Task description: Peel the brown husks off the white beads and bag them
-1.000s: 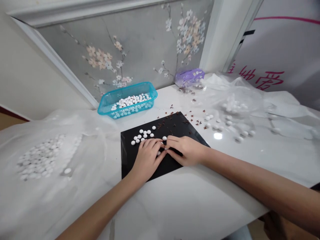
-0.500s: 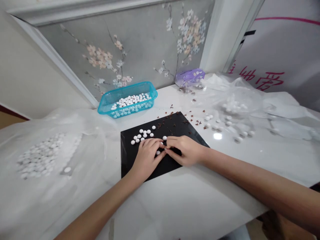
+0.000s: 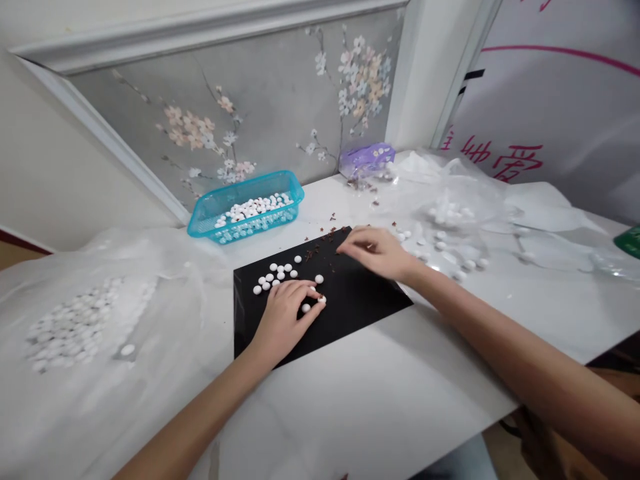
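Note:
A black square board (image 3: 350, 300) lies on the white table. Several white round beads (image 3: 275, 273) sit on its far left part, and small dark brown bits (image 3: 315, 253) lie near its far edge. My left hand (image 3: 285, 313) rests on the board with fingers curled, pinching a white bead (image 3: 321, 299) at its fingertips; another bead lies just under the hand. My right hand (image 3: 375, 252) is over the board's far right corner, fingers pinched together near the brown bits. What it pinches is too small to make out.
A teal basket (image 3: 200, 217) of white beads stands at the back. A purple container (image 3: 365, 159) sits further right. Clear plastic bags with white beads lie at the left (image 3: 75, 323) and the right (image 3: 455, 213). A green object (image 3: 631, 239) shows at the right edge.
My right hand has left the left hand and moved away to the board's far right corner. The left hand stayed on the board, keeping a bead at its fingertips.

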{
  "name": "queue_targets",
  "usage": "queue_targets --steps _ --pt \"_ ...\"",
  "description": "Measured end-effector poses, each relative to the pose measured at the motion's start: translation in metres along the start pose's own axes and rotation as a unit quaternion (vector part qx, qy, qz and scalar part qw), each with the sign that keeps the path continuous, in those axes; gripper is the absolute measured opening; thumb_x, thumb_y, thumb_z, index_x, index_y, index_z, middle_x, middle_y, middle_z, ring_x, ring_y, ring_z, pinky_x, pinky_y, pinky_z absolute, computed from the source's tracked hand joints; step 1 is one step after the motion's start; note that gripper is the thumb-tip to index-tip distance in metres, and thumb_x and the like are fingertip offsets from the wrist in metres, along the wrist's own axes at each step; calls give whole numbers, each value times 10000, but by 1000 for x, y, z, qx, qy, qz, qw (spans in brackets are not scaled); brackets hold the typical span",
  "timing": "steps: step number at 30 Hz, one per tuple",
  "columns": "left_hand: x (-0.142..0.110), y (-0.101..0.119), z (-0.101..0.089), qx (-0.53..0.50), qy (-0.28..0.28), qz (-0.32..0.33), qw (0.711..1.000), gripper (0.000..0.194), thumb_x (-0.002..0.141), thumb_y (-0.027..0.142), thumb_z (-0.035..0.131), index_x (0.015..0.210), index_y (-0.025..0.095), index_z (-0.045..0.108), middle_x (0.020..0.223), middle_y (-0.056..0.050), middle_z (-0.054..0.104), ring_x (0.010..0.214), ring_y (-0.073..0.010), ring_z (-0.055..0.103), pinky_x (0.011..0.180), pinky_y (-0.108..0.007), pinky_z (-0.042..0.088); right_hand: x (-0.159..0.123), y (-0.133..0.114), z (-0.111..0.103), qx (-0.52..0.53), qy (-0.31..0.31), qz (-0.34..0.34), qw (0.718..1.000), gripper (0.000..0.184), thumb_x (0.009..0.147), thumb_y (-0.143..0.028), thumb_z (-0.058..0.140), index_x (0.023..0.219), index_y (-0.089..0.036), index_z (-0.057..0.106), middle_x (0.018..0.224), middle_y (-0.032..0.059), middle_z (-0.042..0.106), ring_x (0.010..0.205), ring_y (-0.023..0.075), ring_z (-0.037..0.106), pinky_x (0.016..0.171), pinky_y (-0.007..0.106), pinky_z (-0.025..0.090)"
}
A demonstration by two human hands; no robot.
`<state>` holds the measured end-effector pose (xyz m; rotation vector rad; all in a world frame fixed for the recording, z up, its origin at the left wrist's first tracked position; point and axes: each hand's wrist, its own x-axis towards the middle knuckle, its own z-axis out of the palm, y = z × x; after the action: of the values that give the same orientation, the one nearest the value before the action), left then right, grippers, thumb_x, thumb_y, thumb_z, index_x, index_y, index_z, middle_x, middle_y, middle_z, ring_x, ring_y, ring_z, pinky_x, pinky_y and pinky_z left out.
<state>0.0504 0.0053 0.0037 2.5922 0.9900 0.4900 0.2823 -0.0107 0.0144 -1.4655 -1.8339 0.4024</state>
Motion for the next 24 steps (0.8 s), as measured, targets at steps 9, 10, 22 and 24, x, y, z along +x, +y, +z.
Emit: queue_targets --steps 9,10,22,24 --pt "-2 1 0 1 4 -6 1000 125 843 333 533 894 224 567 1109 -43 613 1093 -219 511 952 -407 335 4 31 -13 -278 -40 186 941 238 835 -272 446 901 -221 669 993 49 635 772 189 586 550 267 316" --pt "-2 1 0 2 7 -5 1000 124 841 330 538 896 223 566 1107 -41 613 1091 -217 512 951 -404 336 4 30 -11 -280 -44 187 941 236 837 -255 438 873 -219 668 969 48 642 777 193 586 546 267 310" --pt "-4 1 -1 1 43 37 998 152 875 301 493 976 235 587 1072 -34 631 1043 -201 536 918 -374 365 2 20 -2 -132 56 154 978 240 793 -206 491 994 -194 621 924 36 670 611 138 533 602 278 386" --pt "-4 0 -1 -1 44 51 998 189 903 252 444 1004 241 604 1029 -24 652 998 -185 554 891 -359 376 1 14 2 -27 81 160 983 213 768 -217 529 961 -182 611 878 29 654 548 105 493 573 263 398"
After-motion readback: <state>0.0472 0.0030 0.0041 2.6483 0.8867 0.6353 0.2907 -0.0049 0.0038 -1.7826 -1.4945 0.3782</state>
